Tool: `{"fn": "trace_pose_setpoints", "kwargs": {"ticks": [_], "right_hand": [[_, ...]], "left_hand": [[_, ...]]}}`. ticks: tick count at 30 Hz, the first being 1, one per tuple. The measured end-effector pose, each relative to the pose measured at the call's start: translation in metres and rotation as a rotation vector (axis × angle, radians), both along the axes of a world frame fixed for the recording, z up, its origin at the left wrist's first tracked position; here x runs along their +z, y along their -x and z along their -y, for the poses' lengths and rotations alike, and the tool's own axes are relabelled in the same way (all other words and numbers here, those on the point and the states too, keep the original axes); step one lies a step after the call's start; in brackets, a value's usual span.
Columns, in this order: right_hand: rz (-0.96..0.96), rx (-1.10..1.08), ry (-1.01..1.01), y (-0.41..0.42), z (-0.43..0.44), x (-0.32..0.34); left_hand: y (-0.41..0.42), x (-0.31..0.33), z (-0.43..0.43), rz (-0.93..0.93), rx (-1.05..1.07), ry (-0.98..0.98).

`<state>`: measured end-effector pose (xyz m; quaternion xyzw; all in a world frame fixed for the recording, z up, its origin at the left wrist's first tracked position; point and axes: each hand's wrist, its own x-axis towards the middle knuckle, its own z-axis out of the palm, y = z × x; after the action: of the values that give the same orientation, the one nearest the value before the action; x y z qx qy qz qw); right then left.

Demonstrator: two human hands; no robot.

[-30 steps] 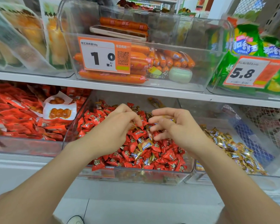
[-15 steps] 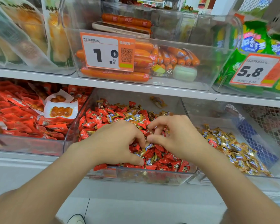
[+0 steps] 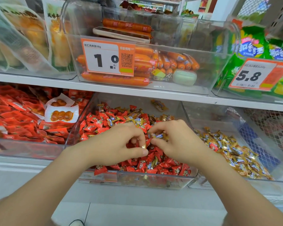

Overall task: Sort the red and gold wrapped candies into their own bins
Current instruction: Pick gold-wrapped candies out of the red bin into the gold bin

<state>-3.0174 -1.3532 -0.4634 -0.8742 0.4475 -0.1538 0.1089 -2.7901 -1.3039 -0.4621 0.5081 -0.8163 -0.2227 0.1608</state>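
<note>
Closing on strays in the clear plastic red-candy bin (image 3: 153, 181), left hand (image 3: 116, 144) now pinches a gold foil candy (image 3: 143, 146) and right hand (image 3: 178, 141) a gold-and-blue wrapped candy (image 3: 158, 136), both likely due rightward.

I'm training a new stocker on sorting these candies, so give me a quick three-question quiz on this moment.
1. True or false: the middle bin holds only red candies.
2. Where does the gold-candy bin stand from the middle bin? A left; B right; C above.
3. Fill in: the left hand and the right hand each pinch a ___-wrapped candy.
Key: 1 false, gold ones lie mixed in; 2 B; 3 gold.
</note>
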Motion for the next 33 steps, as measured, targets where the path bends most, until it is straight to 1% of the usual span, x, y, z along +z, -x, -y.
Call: {"fn": "trace_pose_setpoints", "kwargs": {"ticks": [4, 7, 9, 11, 13, 15, 17, 22, 24, 26, 28, 31, 33], "right_hand": [[0.251, -0.075, -0.065, 0.009, 0.001, 0.007], [0.398, -0.110, -0.216, 0.006, 0.001, 0.009], [0.467, -0.148, -0.305, 0.004, 0.001, 0.009], [0.501, -0.183, -0.338, 0.001, 0.000, 0.009], [0.500, -0.209, -0.312, -0.003, 0.000, 0.008], [0.491, -0.217, -0.285, -0.007, 0.002, 0.008], [0.493, -0.188, -0.233, -0.012, 0.006, 0.005], [0.343, -0.191, -0.008, -0.027, 0.025, -0.004], [0.205, -0.147, 0.055, -0.036, 0.028, -0.006], [0.037, -0.133, 0.028, -0.042, 0.027, -0.007], [-0.085, -0.176, 0.029, -0.041, 0.026, -0.004], [-0.160, -0.257, 0.002, -0.027, 0.027, -0.002], [-0.163, -0.285, 0.000, -0.019, 0.025, -0.001]], "left_hand": [[-0.004, 0.009, -0.003, -0.199, 0.069, -0.035], [-0.006, 0.011, 0.000, -0.266, 0.129, -0.022], [-0.007, 0.009, 0.005, -0.276, 0.167, 0.006], [-0.008, 0.009, 0.012, -0.196, 0.184, 0.044], [-0.010, 0.005, 0.019, -0.022, 0.199, 0.098], [-0.010, 0.002, 0.029, 0.124, 0.208, 0.205], [-0.008, 0.002, 0.036, 0.176, 0.219, 0.269], [-0.012, -0.007, 0.048, 0.378, 0.212, 0.183], [-0.014, -0.008, 0.051, 0.364, 0.192, 0.171], [-0.013, -0.006, 0.053, 0.321, 0.173, 0.154], [-0.013, -0.006, 0.054, 0.288, 0.158, 0.139], [-0.016, -0.008, 0.055, 0.268, 0.153, 0.143], [-0.020, -0.008, 0.055, 0.225, 0.146, 0.170]]}}
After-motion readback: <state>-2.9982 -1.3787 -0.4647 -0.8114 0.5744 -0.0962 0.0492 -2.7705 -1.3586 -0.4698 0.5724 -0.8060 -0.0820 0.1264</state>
